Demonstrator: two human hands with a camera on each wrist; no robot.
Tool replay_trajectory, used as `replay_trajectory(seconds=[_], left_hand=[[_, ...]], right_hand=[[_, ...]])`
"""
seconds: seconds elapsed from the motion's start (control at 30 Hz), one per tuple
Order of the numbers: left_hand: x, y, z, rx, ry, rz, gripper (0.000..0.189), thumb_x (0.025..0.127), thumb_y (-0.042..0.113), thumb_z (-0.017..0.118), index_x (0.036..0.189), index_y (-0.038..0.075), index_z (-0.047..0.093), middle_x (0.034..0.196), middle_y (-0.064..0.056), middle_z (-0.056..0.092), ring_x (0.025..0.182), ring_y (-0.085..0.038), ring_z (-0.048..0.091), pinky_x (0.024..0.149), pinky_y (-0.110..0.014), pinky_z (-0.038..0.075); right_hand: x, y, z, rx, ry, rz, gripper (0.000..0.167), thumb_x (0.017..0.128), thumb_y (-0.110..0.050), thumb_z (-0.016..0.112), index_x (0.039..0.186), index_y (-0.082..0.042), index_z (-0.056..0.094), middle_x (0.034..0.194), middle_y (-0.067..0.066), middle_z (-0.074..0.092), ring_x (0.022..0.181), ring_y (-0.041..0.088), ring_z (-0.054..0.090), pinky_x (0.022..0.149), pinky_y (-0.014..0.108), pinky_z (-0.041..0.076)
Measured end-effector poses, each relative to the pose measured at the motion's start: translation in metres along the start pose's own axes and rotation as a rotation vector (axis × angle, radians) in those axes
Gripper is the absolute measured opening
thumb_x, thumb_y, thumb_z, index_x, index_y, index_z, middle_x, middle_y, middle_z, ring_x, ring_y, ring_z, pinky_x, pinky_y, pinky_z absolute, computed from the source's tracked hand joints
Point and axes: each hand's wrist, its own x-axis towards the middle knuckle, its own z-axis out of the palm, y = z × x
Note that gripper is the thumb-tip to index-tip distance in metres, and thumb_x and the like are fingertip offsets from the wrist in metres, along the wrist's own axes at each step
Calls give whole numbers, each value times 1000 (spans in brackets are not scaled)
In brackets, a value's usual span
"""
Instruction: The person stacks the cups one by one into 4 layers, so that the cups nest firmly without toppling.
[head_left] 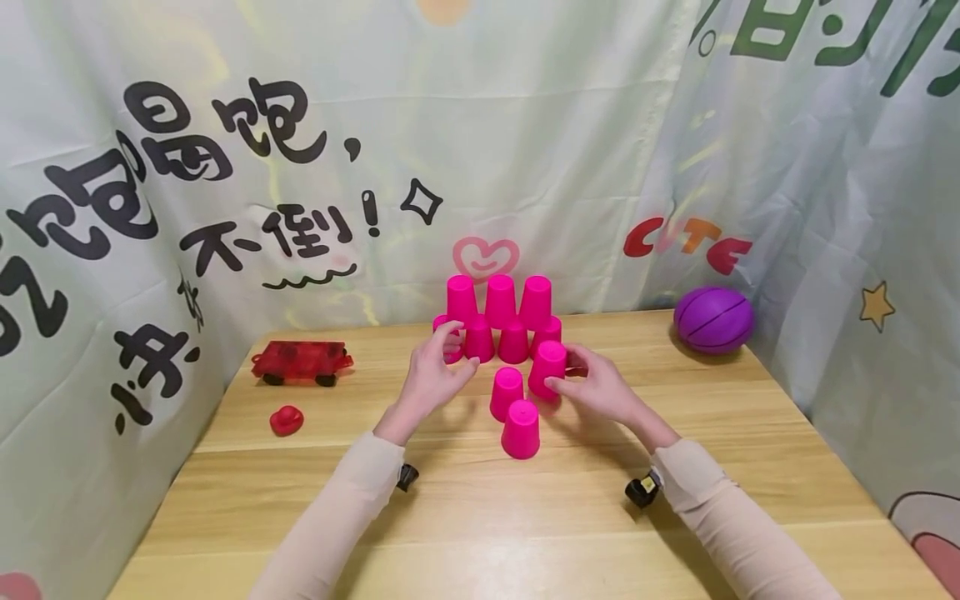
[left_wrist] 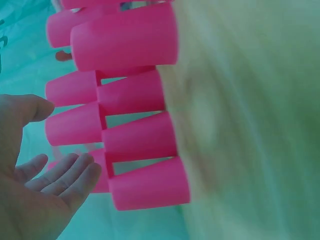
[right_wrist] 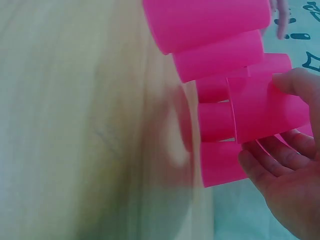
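Upside-down pink cups form two tiers at the back of the table: a bottom row of several cups [head_left: 513, 342] and three cups above, among them a middle upper cup [head_left: 500, 302]. My right hand [head_left: 600, 383] grips another pink cup [head_left: 548, 367] in front of the row's right end, thumb on one side and fingers on the other in the right wrist view. My left hand [head_left: 435, 371] holds nothing, its fingers spread loosely by the row's left end, partly hiding the leftmost cup. Two more inverted cups, a rear one [head_left: 507, 393] and a front one [head_left: 521, 430], stand between the hands.
On the left are a red toy car [head_left: 302, 362] and a small red hat-shaped object [head_left: 287, 420]. A purple ball [head_left: 713, 320] sits at the back right corner of the wooden table [head_left: 480, 533]. Printed cloth [head_left: 562, 150] hangs close behind.
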Motion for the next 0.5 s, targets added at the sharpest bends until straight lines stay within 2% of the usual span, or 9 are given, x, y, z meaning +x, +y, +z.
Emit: replay_trajectory(seconds=[0.2,0.5], left_hand=[[-12,-11,5,-5,-34,-20,60,89,16,81,141,3,56,124,-22,73,115,-41,71,92,-53,63],[-24,-17,16,-81,-176,-17,60,90,18,83,142,3,56,127,-24,69,116,-44,70,94,-52,63]], right_hand=[[7,-6,-5,-6,10,-19,58,93,-20,81,143,-2,57,132,19,69,116,36,69,103,55,57],[20,-23,-18,2,43,-39,60,92,-22,82,144,-3,57,130,19,70,116,37,69,104,56,57]])
